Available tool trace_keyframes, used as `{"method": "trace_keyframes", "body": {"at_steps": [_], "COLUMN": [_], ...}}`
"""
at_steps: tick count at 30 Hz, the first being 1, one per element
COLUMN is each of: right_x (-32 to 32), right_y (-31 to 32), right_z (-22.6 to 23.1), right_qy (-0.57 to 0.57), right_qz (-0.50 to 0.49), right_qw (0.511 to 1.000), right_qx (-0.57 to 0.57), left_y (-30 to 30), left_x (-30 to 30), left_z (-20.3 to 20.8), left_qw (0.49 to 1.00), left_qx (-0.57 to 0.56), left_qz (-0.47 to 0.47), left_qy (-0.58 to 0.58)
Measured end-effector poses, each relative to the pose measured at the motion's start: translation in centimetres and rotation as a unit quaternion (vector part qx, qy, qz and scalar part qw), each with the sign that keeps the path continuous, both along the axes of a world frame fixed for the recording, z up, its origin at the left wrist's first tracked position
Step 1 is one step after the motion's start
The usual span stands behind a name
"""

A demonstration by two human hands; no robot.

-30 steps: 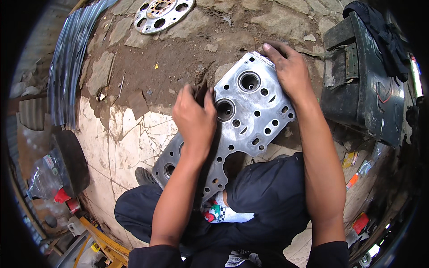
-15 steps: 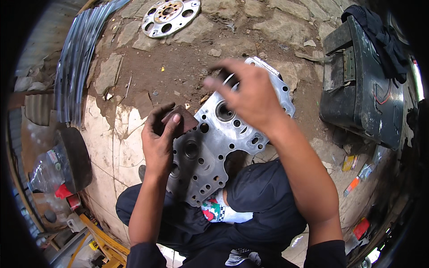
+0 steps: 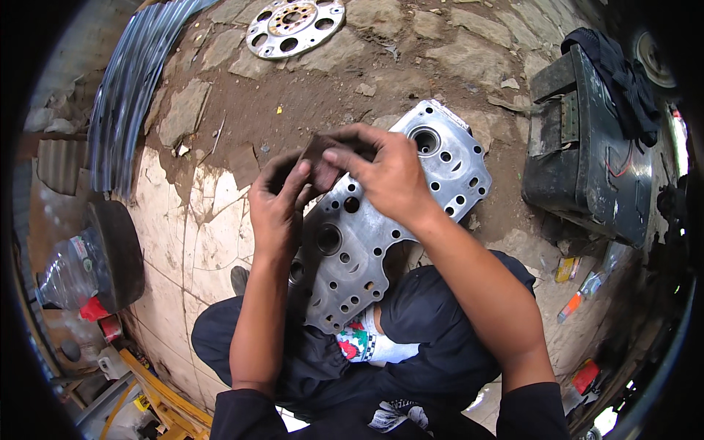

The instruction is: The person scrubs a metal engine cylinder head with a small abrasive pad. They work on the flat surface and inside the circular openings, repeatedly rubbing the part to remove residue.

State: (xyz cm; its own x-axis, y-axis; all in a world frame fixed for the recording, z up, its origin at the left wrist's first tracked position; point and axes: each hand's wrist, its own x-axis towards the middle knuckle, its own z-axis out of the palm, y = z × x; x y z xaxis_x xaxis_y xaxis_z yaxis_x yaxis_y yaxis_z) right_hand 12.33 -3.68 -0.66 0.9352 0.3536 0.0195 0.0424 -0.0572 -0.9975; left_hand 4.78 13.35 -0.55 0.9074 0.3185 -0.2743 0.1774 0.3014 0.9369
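Note:
My left hand (image 3: pixel 276 209) pinches a small reddish-brown piece of sandpaper (image 3: pixel 323 170) between thumb and fingers. From the other side, my right hand (image 3: pixel 392 172) grips the same piece, fingers behind it and thumb in front. Both hands are above the left edge of a grey metal engine cylinder head (image 3: pixel 367 235). This slab, with round ports and several bolt holes, lies slantwise, its lower end between my legs and its upper end over the dirt. My forearms and hands hide parts of it.
A round metal plate with holes (image 3: pixel 296 28) lies on the stones ahead. To the right stands a black case (image 3: pixel 587 147) with dark cloth on top. Wavy translucent sheets (image 3: pixel 132 95) lean at the left, above a dark container (image 3: pixel 117 257) and a plastic bottle (image 3: pixel 70 275).
My right hand has come down and left from above the cylinder head and taken hold of the sandpaper, which my left hand held alone. The view has shifted slightly.

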Motion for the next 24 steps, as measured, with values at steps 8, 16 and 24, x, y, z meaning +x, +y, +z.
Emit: {"method": "trace_keyframes", "body": {"at_steps": [8,16,24], "right_x": [0.3,0.5,-1.3], "right_y": [-1.9,-2.1,-1.3], "right_z": [2.3,1.8,1.7], "right_qy": [-0.301,-0.262,-0.343], "right_qz": [0.034,0.048,0.06], "right_qw": [0.945,0.955,0.912], "right_qx": [-0.122,-0.134,-0.214], "left_y": [-0.7,-0.3,-0.9], "left_x": [-0.7,-0.5,-0.9], "left_z": [1.0,0.3,1.0], "left_qw": [0.99,0.999,0.996], "left_qx": [-0.14,0.054,0.04], "left_qz": [-0.018,-0.002,0.001], "left_qy": [0.008,-0.003,0.074]}}
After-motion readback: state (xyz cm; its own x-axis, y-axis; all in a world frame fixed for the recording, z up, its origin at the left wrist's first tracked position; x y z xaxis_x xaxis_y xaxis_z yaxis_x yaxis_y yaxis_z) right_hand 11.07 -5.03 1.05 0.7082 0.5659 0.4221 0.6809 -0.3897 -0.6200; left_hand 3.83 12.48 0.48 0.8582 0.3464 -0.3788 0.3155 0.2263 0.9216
